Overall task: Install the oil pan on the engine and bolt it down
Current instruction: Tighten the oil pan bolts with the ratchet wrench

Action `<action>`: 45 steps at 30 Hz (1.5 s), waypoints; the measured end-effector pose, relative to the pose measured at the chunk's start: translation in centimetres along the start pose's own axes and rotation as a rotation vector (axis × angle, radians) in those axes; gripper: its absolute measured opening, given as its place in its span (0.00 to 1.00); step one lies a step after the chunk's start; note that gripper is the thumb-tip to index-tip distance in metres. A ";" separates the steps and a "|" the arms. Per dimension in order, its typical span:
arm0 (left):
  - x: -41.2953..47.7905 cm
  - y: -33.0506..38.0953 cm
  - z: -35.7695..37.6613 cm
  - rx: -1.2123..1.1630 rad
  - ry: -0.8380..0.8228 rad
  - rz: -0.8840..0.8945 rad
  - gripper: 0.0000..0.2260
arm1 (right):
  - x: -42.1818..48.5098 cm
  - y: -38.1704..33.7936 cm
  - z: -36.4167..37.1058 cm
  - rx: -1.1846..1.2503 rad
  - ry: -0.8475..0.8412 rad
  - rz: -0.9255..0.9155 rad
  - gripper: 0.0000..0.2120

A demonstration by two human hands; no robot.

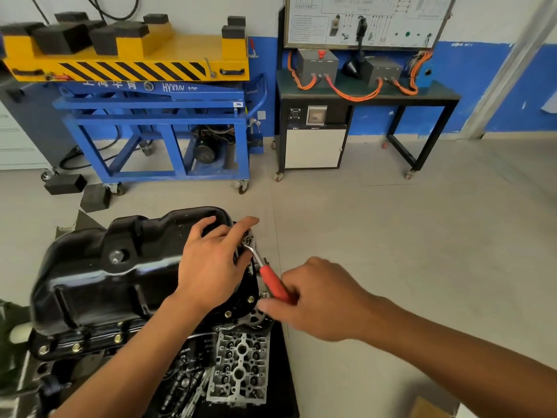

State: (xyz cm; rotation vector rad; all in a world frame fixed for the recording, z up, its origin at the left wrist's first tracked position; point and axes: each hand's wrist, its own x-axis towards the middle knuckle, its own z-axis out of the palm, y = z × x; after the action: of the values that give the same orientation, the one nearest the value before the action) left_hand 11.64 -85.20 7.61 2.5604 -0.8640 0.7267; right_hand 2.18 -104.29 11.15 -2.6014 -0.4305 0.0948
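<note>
A glossy black oil pan [99, 267] sits upside-up on the engine block [90, 345], with gold bolts [77, 346] along its front and right flange. My left hand [214, 260] rests on the pan's right end, its fingers over the head of a ratchet wrench. The ratchet's red handle [274, 285] runs down to the right, and my right hand [319, 300] grips it. The ratchet head stands on the pan's far right flange; the bolt under it is hidden by my fingers.
A bare cylinder head [241, 369] lies below the engine on a dark mat. Behind stand a blue and yellow lift cart [156, 116] and a black bench [367, 95] with orange cables. Black blocks [64, 184] lie on the tiled floor.
</note>
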 end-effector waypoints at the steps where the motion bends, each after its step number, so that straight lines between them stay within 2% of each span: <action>1: 0.0 -0.1 0.0 -0.002 -0.005 -0.007 0.26 | 0.4 -0.9 0.3 -0.001 -0.021 0.001 0.28; 5: -0.1 -0.1 -0.1 -0.036 0.020 -0.002 0.21 | 2.3 -4.1 1.0 0.048 -0.066 0.025 0.28; 10: -0.2 -0.3 -0.3 -0.070 -0.027 -0.001 0.18 | 3.5 -6.1 1.1 0.063 -0.119 0.025 0.20; 14: -0.1 -0.2 -0.5 -0.067 -0.038 0.019 0.18 | 3.3 -5.5 -0.7 0.019 -0.248 0.058 0.20; 18: -0.1 -0.1 -0.6 -0.057 -0.052 0.034 0.24 | 3.3 -3.8 -4.4 -0.058 -0.427 0.149 0.20; 21: -0.2 0.0 -0.8 -0.059 -0.047 0.045 0.23 | 3.8 -2.5 -7.2 -0.155 -0.508 0.201 0.16; 24: -0.2 0.0 -0.9 -0.055 -0.037 0.047 0.20 | 4.8 -1.0 -8.8 -0.312 -0.439 0.243 0.14; 29: -0.1 0.0 -0.7 -0.034 -0.042 0.040 0.21 | 7.7 0.7 -8.6 -0.550 -0.085 0.200 0.02; 32: -0.1 -0.1 -0.7 -0.015 -0.039 0.044 0.24 | 9.5 0.6 -7.6 -0.562 0.057 0.107 0.08; 39: -0.3 -0.6 -0.5 -0.016 -0.056 0.082 0.30 | 11.0 1.2 -6.3 -0.482 0.095 -0.050 0.21; 42: -0.4 -0.7 -0.4 -0.018 -0.059 0.096 0.31 | 10.3 1.8 -6.2 -0.460 0.105 -0.081 0.21; 45: -0.4 -0.6 -0.4 -0.022 -0.047 0.083 0.30 | 9.3 2.3 -6.8 -0.465 0.101 -0.071 0.16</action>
State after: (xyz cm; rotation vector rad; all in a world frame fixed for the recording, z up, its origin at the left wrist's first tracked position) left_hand 11.63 -84.42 7.60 2.5441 -0.9926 0.6797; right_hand 12.66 -106.39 16.03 -3.0224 -0.5623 -0.1818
